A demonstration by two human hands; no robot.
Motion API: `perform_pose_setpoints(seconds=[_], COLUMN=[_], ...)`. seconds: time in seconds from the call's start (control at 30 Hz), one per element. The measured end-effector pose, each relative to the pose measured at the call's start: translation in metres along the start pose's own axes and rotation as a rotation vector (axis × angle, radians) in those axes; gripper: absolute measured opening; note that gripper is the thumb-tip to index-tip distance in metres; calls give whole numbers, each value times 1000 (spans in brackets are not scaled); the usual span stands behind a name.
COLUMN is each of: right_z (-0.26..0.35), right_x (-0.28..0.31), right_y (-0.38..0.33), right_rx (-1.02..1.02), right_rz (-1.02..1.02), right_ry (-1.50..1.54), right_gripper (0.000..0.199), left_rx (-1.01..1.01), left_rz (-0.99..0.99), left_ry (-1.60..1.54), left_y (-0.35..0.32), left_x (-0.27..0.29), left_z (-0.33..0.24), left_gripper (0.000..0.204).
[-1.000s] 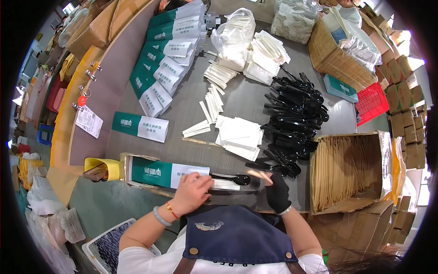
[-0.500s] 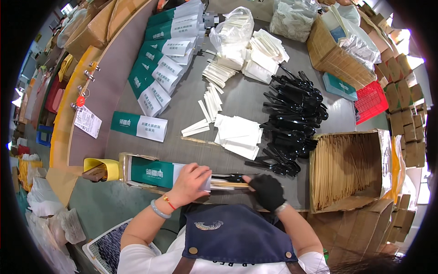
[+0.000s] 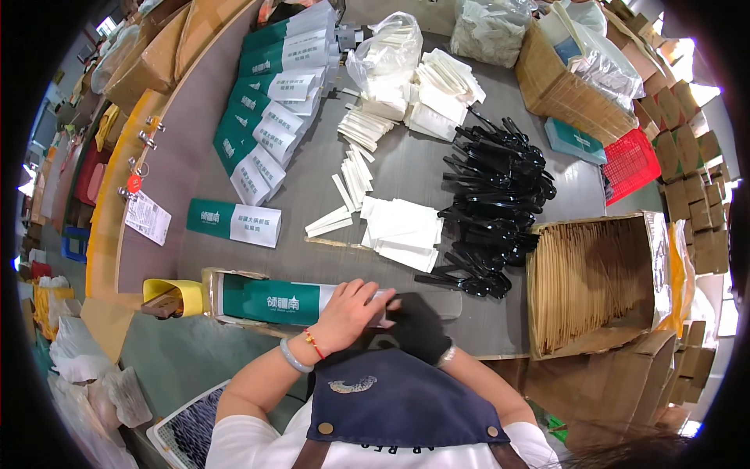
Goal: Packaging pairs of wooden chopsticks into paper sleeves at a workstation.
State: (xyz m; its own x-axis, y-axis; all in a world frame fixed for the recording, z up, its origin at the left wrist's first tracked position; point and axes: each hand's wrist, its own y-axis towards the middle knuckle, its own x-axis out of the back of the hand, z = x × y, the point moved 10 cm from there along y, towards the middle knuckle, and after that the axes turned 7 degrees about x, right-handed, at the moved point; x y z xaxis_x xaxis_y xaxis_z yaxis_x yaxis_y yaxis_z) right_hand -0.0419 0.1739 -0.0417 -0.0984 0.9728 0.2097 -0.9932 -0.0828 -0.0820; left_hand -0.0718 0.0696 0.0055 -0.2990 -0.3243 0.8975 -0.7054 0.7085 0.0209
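Observation:
My left hand (image 3: 349,315) grips the white end of a green-and-white paper sleeve (image 3: 269,302), fingers over its top and a bracelet and red cord at the wrist. This sleeve lies in a shallow open cardboard box (image 3: 212,295) along the table's near edge. At the sleeve's right end is my right hand (image 3: 419,327) in a black glove, blurred and close to my left fingertips. Its finger positions are unclear. No chopsticks or spoon show between the hands. Another paper sleeve (image 3: 234,222) lies flat farther back.
Black plastic spoons (image 3: 500,191) are heaped right of centre, beside white paper packets (image 3: 402,230). A cardboard box of chopsticks (image 3: 590,281) stands at the right. Fanned sleeves (image 3: 258,133) lie along the left partition. A yellow container (image 3: 187,293) adjoins the shallow box.
My right hand has moved left to the sleeve's end. The chopsticks and black spoon that stuck out there no longer show. My left hand and the sleeve have shifted right.

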Motion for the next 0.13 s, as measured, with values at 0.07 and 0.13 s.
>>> perform_pose_setpoints(seconds=[0.07,0.13], right_z=[38,24], right_x=[30,14], right_y=[1,11], right_rx=[302,138], right_rz=[-33,246], right_ry=[-635,-944], right_gripper=[46,69], left_rx=[15,37], left_rz=[68,500], left_ry=[48,163], left_y=[2,6], left_x=[2,-35], left_z=[0,2], left_gripper=[68,75])
